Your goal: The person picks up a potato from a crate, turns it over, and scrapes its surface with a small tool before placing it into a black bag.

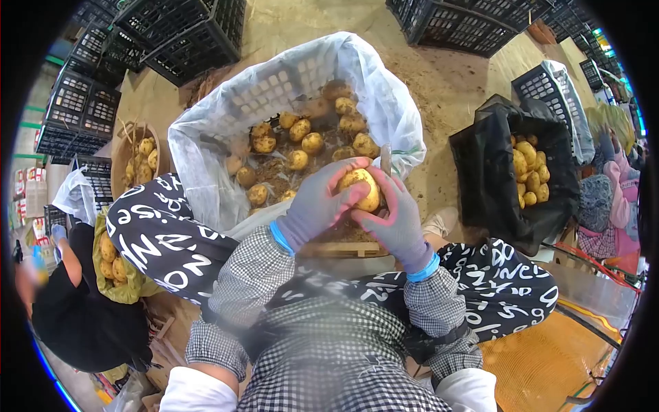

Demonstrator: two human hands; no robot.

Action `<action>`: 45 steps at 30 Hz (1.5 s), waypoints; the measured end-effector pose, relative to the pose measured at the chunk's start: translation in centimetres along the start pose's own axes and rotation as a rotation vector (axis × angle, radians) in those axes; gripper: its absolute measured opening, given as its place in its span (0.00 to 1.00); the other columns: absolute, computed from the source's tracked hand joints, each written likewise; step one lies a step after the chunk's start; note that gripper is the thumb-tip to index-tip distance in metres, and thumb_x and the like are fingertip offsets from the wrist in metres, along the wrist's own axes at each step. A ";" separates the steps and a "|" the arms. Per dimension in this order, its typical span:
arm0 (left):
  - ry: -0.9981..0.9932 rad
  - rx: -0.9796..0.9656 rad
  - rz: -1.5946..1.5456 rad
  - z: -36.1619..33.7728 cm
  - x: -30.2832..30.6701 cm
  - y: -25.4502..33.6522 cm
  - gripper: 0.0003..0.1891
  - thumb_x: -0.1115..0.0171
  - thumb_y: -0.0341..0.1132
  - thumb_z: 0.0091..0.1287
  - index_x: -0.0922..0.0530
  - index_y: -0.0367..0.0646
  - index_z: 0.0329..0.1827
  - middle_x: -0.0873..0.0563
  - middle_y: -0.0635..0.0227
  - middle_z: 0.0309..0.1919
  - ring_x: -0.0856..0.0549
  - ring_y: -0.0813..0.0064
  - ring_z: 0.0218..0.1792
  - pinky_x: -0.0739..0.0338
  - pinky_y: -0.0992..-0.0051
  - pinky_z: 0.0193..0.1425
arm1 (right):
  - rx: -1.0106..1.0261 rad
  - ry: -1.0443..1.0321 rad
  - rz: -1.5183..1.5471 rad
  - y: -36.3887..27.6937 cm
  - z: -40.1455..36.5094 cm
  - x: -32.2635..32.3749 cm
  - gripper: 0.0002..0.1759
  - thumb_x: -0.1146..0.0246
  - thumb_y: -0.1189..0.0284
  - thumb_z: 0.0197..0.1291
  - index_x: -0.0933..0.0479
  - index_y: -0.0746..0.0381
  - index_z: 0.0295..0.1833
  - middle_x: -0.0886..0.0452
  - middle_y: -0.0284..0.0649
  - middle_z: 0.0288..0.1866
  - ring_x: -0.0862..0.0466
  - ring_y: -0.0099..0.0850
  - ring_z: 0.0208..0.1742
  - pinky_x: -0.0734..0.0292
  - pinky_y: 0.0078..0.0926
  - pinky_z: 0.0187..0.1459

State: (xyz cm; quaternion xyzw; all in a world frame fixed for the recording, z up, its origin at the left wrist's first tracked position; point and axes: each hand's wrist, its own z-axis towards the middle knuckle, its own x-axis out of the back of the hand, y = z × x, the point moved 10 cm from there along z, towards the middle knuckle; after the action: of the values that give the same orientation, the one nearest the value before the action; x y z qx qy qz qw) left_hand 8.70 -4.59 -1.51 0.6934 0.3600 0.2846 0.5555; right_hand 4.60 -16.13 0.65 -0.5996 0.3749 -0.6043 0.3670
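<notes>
A yellow potato point(360, 188) with brown soil patches is held between both gloved hands over the near edge of a crate. My left hand point(317, 203), in a grey and pink glove, has its fingers wrapped round the potato's left side. On the other side my right hand point(396, 214) grips it, fingers along the edge and thumb underneath. A narrow, flat, grey-brown strip point(386, 158) sticks up just beyond my right fingers. Below lies the large crate lined with white sheeting point(395, 103), holding several potatoes point(312, 143) and loose soil.
To the right stands a crate lined with black plastic point(473, 172), with potatoes inside. A basket of potatoes point(123, 159) is at the left, near a yellow-green sack point(137, 283). Stacked black crates point(195, 48) stand at the back. Other people work at both sides.
</notes>
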 end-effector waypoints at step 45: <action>0.150 -0.308 0.214 -0.2 0.3 2.0 0.39 0.26 0.22 0.46 0.27 0.40 0.67 0.25 0.59 0.66 0.27 0.64 0.69 0.33 0.70 0.73 | 0.024 0.200 0.292 1.5 -1.0 1.1 0.23 0.45 0.80 0.71 0.30 0.68 0.70 0.23 0.26 0.42 0.31 0.11 0.34 0.34 0.08 0.35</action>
State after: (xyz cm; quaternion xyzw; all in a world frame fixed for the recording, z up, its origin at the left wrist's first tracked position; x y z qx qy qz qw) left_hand 9.03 -4.47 0.48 0.6115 0.2768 0.4445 0.5932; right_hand 3.58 -17.79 -0.16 -0.4715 0.4851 -0.6057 0.4189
